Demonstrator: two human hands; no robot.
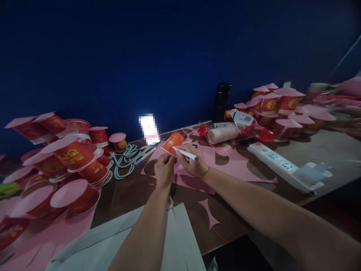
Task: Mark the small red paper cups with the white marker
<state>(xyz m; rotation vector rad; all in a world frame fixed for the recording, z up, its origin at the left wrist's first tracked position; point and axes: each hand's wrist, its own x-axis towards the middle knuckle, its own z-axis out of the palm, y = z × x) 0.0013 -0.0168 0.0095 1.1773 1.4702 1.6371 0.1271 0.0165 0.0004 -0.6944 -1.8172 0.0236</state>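
Note:
In the middle of the head view, my left hand is closed on a red-orange paper cup, which lies tilted on its side. My right hand grips a white marker pen, its tip end against or very near the cup's lower edge. The pen's dark end points right. Beneath my hands lies pink paper with round holes cut from it. The cup's far opening and the fingertips behind it are partly hidden.
Red cups with pink paper discs pile up at left, more cups at right. Around me are a pale cable, a glowing blurred screen, a black bottle, stacked cups, a power strip and white cardboard.

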